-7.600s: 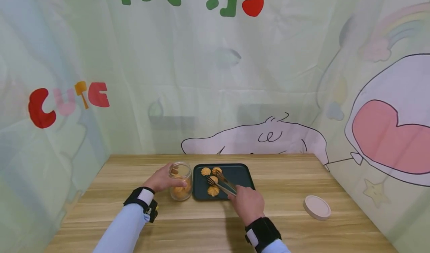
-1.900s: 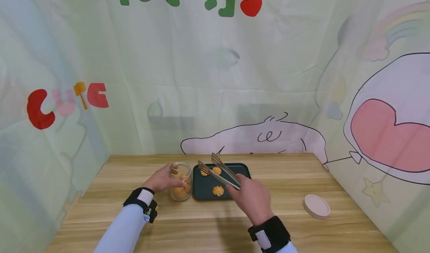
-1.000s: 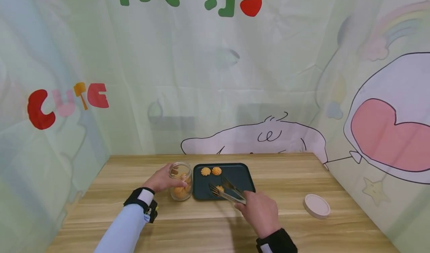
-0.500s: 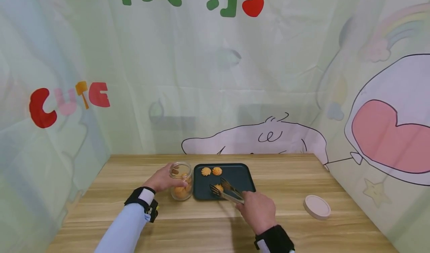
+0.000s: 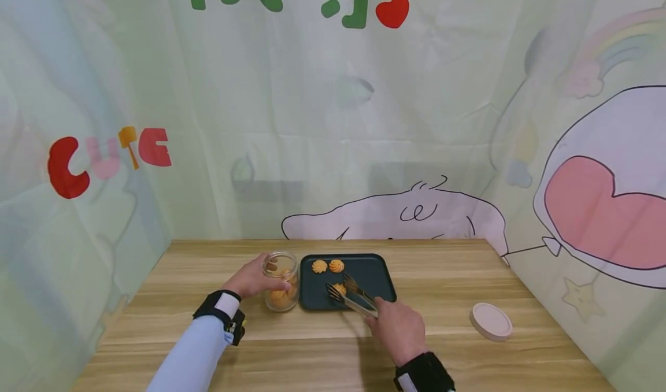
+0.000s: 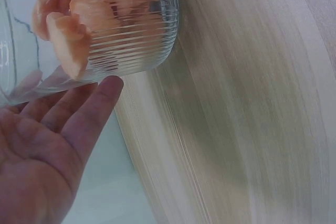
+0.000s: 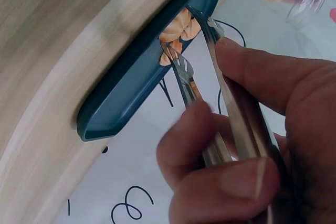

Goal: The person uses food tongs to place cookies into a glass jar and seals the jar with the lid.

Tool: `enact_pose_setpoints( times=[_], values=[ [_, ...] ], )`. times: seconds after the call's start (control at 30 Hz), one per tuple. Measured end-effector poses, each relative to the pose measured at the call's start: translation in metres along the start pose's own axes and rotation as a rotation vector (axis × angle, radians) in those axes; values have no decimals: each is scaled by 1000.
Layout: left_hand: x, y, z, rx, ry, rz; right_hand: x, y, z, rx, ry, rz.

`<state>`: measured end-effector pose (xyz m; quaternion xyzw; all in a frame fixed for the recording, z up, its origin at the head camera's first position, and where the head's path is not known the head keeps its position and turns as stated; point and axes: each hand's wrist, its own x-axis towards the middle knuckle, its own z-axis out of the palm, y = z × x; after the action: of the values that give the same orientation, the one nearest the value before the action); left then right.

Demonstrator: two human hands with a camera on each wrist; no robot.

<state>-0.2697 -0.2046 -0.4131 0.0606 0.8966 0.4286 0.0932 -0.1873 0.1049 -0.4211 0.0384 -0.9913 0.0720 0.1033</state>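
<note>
My left hand (image 5: pixel 253 277) holds an open glass jar (image 5: pixel 281 282) upright at the tray's left side, fingers and thumb around its upper part. Piped swirl cookies (image 6: pixel 73 30) are heaped inside the jar, seen through its ribbed wall in the left wrist view. My right hand (image 5: pixel 399 329) grips a pair of metal tongs (image 5: pixel 359 302) with fork-like tips. Those tips stand on either side of a cookie (image 5: pixel 340 289) near the front of the dark green tray (image 5: pixel 372 273). Two more swirl cookies, a left one (image 5: pixel 319 266) and a right one (image 5: pixel 336 265), lie at the tray's back.
A pale pink round lid (image 5: pixel 491 321) lies on the wooden table (image 5: pixel 447 276) to the right. Behind the table hangs a printed cloth backdrop (image 5: pixel 322 103), which also runs along both sides.
Four cookies lay on the tray at first; three lie there now, and the jar holds more. The tongs, raised over the tray earlier, have come down around the front cookie. My left hand stays put.
</note>
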Motion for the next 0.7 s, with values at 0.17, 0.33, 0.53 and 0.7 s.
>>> enact_pose_setpoints(
  times=[0.17, 0.33, 0.53, 0.7],
  values=[
    [1, -2, 0, 2, -2, 1, 0, -1, 2, 1, 5, -6],
    [1, -3, 0, -8, -5, -7, 0, 0, 4, 6, 2, -2],
    [0, -1, 1, -19, 0, -3, -3, 2, 10, 47, 17, 20],
    [0, 0, 0, -9, -1, -4, -5, 2, 15, 70, 27, 34]
  ],
)
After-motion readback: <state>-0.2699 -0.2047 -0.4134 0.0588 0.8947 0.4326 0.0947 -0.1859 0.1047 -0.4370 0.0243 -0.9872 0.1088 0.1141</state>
